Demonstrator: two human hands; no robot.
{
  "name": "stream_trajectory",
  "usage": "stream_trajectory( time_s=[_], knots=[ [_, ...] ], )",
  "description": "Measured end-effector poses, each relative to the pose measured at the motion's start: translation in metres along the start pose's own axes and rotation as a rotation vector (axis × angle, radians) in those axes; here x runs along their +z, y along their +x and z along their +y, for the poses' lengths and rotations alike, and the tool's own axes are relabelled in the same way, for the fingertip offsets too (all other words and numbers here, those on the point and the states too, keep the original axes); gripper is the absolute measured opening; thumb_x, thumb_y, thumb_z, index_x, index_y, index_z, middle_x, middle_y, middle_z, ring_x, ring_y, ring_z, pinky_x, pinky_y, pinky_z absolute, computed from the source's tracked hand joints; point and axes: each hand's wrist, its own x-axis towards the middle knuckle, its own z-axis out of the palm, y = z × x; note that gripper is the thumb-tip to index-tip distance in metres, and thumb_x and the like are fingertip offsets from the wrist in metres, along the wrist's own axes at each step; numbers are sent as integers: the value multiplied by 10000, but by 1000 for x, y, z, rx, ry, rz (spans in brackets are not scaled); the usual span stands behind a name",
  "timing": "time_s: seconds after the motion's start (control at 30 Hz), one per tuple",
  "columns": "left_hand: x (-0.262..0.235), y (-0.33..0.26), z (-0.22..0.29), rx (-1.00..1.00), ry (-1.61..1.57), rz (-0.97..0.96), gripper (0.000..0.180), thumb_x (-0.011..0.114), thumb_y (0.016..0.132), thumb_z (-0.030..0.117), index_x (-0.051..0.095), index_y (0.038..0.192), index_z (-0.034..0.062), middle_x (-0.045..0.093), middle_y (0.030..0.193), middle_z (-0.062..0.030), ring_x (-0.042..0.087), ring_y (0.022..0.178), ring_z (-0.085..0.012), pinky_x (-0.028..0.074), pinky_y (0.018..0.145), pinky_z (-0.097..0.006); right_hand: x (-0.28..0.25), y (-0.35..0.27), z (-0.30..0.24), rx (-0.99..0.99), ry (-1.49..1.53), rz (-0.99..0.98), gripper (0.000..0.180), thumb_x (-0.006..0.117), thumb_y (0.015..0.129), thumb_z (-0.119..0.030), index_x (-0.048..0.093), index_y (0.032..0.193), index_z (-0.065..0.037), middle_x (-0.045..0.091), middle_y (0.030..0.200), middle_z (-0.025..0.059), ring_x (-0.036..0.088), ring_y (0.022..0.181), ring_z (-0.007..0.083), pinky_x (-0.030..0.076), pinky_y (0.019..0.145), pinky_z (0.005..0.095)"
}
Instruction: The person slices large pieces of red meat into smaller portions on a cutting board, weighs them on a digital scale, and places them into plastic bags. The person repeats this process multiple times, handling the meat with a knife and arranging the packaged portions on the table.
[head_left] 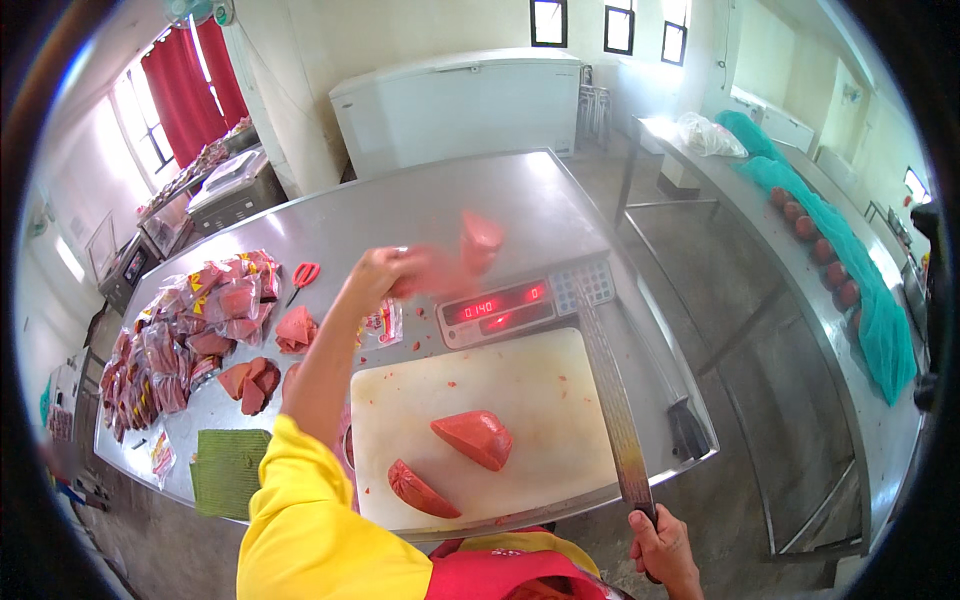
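Note:
My right hand (665, 550) is closed round the handle of a long knife (612, 400), whose blade points away from me along the right edge of the white cutting board (560, 380). Over the table near the digital scale (497, 312) is my left hand (388, 272), its fingers smeared by motion, with a reddish blur beside them. A blurred pink piece of meat (482, 240) shows at the back of the scale. On the board lie a large chunk of reddish processed meat (474, 438) and a smaller end piece (420, 490), among scattered crumbs.
Bagged meat packs (165, 340) pile up at the table's left. Nearby are meat slices (250, 384), red-handled scissors (303, 280) and a green ribbed mat (228, 472). A chest freezer (460, 105) stands behind. Another table at right carries meat pieces (825, 250) and green netting (850, 270).

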Motion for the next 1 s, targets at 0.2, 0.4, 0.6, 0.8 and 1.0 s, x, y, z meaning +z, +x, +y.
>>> stream_trajectory(
  time_s=[0.2, 0.4, 0.6, 0.8, 1.0],
  knots=[
    [25, 26, 13, -1333, -776, 76, 374, 717, 791, 278, 636, 1040, 12, 651, 821, -62, 611, 705, -141, 485, 664, -277, 0, -3, 2, -37, -53, -22, 402, 546, 925, -401, 514, 815, -15, 540, 503, 53, 505, 390, 91, 390, 369, 261],
    [-27, -58, 123, -1035, -546, 313, 242, 732, 774, 178, 633, 926, 18, 636, 818, -52, 582, 718, -121, 473, 696, -268, 12, -15, -8, -184, -384, -169, 300, 563, 905, -319, 494, 914, -27, 606, 725, 259, 586, 724, 468, 463, 564, 525],
    [-42, -176, 232, -953, -479, 353, 196, 682, 707, 57, 581, 873, 35, 597, 864, -103, 566, 795, -206, 456, 725, -318, 34, -12, -23, -273, -709, -347, 410, 557, 899, -417, 511, 874, -11, 608, 661, 225, 609, 617, 407, 481, 528, 464],
    [-29, -173, 277, -783, -480, 227, 289, 699, 615, 105, 570, 862, 30, 551, 851, -113, 519, 783, -239, 400, 734, -348, 51, -31, -38, -170, -815, -411, 516, 550, 868, -526, 525, 870, -11, 620, 692, 215, 610, 668, 434, 487, 591, 499],
    [-18, -172, 275, -707, -433, 193, 315, 709, 568, 113, 570, 845, 59, 541, 822, -81, 501, 757, -232, 373, 724, -348, 55, -50, -57, -184, -954, -426, 482, 550, 880, -494, 517, 870, -14, 634, 693, 203, 621, 666, 424, 494, 612, 490]
  ],
)
